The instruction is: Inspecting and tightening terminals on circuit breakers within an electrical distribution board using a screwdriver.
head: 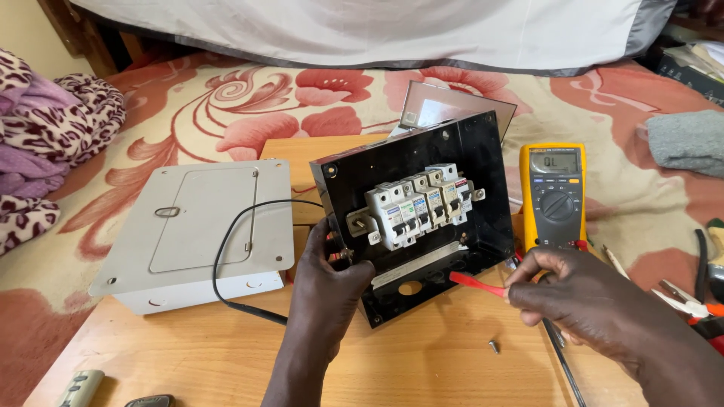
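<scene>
**A:** What carries everything here?

**B:** A wooden counter (422, 362) laid over a bed with a floral blanket (226, 113). Largest on it is a grey metal enclosure cover (200, 234), lying flat toward the counter's left edge, its hinged door face up.

**A:** And the main piece?

**B:** A black breaker box (422, 211) at the counter's middle, tipped up on its lower edge so its open face looks at the wearer. A row of white circuit breakers (418, 203) sits on a rail inside. The left hand (328, 283) has its grip clamped on the box's lower left corner, seemingly propping it at that tilt.

**A:** The other hand?

**B:** The right hand (581, 294) has its grip closed on a red multimeter probe (477, 284), pinched like a pen, its tip inside the box's lower right, just below the breakers.

**A:** Where is the meter?

**B:** A yellow digital multimeter (554, 194) lies just right of the box, screen up, readable from above. A black lead wire (234, 256) loops over the grey cover.

**A:** Smaller things?

**B:** Orange-handled pliers (690, 305) at the right edge, and one loose screw (494, 347) on bare wood near the right hand.
</scene>
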